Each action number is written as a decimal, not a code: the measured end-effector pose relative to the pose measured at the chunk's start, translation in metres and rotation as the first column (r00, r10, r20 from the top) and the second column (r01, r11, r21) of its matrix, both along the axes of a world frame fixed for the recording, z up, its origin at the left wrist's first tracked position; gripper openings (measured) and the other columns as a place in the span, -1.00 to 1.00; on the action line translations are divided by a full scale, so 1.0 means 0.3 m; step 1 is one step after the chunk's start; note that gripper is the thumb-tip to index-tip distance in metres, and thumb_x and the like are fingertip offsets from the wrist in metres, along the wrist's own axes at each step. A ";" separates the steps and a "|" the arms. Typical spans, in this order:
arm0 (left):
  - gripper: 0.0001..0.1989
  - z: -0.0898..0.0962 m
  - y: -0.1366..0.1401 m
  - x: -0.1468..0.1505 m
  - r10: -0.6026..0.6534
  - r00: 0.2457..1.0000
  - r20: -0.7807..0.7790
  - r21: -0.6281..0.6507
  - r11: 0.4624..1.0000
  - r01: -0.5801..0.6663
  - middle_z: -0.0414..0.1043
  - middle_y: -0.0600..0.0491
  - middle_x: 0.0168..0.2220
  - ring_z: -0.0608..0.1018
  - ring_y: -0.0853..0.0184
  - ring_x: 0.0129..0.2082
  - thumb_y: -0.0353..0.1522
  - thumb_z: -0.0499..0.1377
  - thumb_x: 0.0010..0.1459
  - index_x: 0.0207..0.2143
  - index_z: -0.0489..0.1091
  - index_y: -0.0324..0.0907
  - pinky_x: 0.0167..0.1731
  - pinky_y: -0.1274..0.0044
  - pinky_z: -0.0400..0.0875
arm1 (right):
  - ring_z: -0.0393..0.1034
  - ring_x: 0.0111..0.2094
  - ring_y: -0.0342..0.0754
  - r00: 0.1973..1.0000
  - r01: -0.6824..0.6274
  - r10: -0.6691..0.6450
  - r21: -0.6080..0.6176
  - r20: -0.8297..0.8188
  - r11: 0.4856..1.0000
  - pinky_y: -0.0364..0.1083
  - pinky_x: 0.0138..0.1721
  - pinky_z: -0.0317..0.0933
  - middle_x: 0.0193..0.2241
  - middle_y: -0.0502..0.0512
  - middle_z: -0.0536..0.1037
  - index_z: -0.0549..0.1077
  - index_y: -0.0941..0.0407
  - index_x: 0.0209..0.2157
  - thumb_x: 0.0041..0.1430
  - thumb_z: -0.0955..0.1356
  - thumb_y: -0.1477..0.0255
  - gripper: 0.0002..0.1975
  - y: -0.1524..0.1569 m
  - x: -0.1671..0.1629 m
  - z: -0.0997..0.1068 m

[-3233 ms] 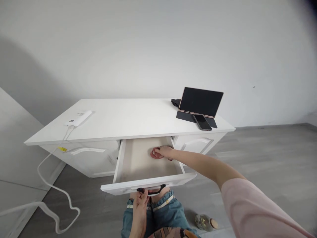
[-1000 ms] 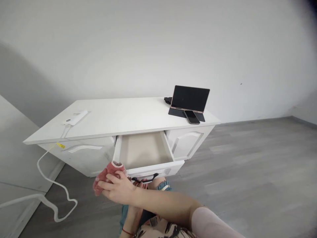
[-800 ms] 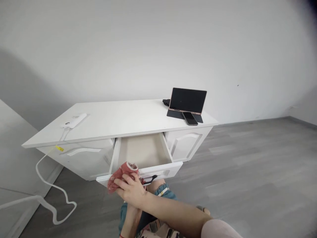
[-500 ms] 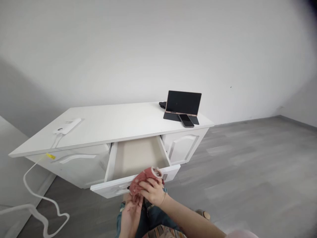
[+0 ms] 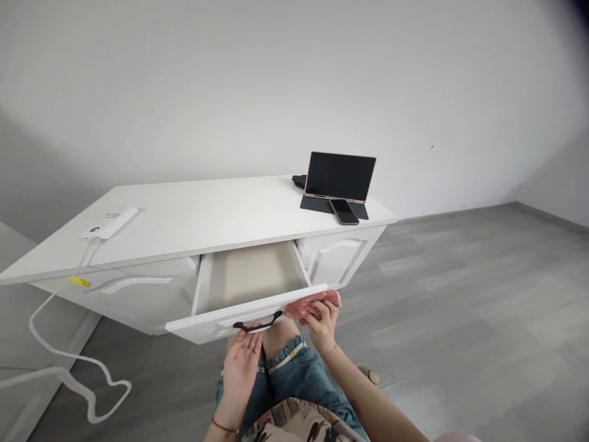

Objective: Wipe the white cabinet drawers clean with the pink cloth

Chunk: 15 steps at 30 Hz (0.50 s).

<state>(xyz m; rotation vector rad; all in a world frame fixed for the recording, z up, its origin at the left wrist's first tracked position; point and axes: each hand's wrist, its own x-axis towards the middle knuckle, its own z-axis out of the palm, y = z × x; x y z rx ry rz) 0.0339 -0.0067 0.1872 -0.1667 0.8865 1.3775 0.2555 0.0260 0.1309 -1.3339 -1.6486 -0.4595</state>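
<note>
A white drawer (image 5: pixel 202 325) is pulled out of the cabinet, and its pale inside holds nothing visible. A black handle (image 5: pixel 257 325) is fixed to its front. Just below the handle is my left hand (image 5: pixel 243 356), palm up with the fingers stretched out; the fingertips reach the handle's lower side. My right hand (image 5: pixel 323 325) grips a folded pinkish-red cloth (image 5: pixel 304 306) and presses it against the right part of the drawer front. Part of the cloth is hidden behind my fingers.
On the white cabinet top (image 5: pixel 207 215) stand a tablet (image 5: pixel 340 177) in a dark cover and a phone (image 5: pixel 344 212). A black item (image 5: pixel 299 181) lies behind them. At the left is a white power strip (image 5: pixel 110 224), its cable (image 5: pixel 55 350) hanging down.
My right hand has moved right with the cloth, from the drawer's middle to its right part, uncovering the handle. My left hand has risen slightly to the handle. The view has shifted a little.
</note>
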 end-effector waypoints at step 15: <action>-0.79 -0.022 0.159 0.024 0.042 0.996 -0.079 0.089 0.995 -0.035 0.58 0.05 -0.36 0.62 0.39 -0.26 -0.63 0.10 0.03 -0.44 0.40 -0.18 -0.01 0.47 0.47 | 0.22 0.03 0.06 0.697 -0.025 -0.186 -0.283 -0.692 0.959 0.17 0.09 0.17 -0.04 0.25 0.19 0.26 0.13 0.01 0.06 0.20 0.52 -0.58 0.127 -0.288 -0.143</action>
